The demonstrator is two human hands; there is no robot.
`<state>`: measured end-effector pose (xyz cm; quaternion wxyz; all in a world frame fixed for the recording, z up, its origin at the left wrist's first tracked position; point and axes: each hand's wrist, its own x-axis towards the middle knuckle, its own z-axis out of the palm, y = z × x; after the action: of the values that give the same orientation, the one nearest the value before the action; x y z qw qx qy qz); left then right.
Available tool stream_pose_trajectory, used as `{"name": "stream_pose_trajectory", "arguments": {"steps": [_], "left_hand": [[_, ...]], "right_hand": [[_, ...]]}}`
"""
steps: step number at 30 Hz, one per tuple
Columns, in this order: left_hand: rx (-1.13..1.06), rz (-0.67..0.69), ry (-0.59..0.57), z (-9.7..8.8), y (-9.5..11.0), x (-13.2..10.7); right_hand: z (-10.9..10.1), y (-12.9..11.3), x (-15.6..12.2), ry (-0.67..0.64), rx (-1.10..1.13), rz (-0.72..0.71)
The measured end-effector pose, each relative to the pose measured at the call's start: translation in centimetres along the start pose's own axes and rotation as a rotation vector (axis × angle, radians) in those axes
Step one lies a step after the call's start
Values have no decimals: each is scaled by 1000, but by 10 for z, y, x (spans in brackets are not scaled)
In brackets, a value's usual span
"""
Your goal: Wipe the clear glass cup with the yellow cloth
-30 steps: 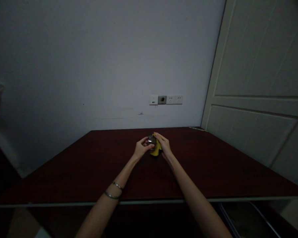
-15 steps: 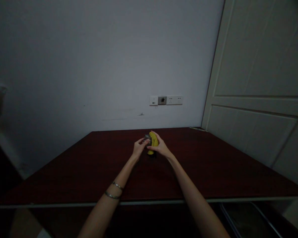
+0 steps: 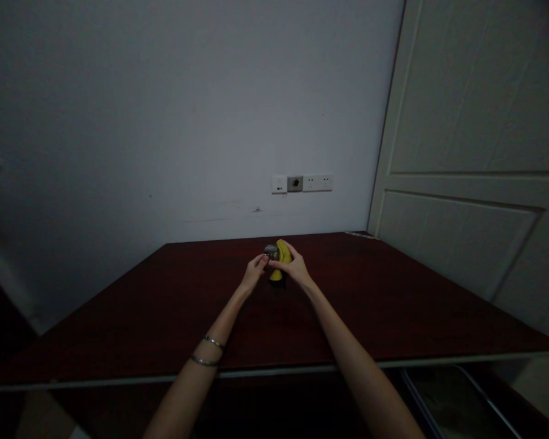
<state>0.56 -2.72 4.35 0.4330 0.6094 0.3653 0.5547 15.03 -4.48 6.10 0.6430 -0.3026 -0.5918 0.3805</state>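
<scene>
Above the middle of the table, both hands meet on one small object. Its right side is a curved yellow piece (image 3: 283, 250), with a dark part beneath its lower yellow end. On its left is a rounded, greyish, shiny part (image 3: 271, 250); the exact kind cannot be made out. My left hand (image 3: 254, 270) is closed, with thumb and fingers pinching the grey part's lower edge. My right hand (image 3: 296, 268) wraps the yellow piece from the right, thumb across its front. Fingers on the far side are hidden. Two bracelets circle my left forearm.
The dark red table (image 3: 165, 311) has a pale front edge and reaches back to a grey wall. Wall sockets (image 3: 317, 182) sit low above its far edge. A panelled white door (image 3: 457, 244) stands at the right. Below the table's right front is a framed, tray-like thing (image 3: 457, 402).
My left thumb has slid down and left off the front of the grey part, leaving more of it visible. The right hand keeps its hold. The view has shifted slightly.
</scene>
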Motion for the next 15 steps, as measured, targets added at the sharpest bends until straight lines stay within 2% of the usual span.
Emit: {"name": "stream_pose_trajectory", "arguments": {"steps": [5,9,15], "left_hand": [[16,75,21,2,3,-1],[-3,111,-13,6,9,-4],[36,127,48,8,7,-4]], "right_hand": [[1,0,2,84,12,57],[3,1,1,42,-8,97],[0,7,2,-47,-62,88]]}}
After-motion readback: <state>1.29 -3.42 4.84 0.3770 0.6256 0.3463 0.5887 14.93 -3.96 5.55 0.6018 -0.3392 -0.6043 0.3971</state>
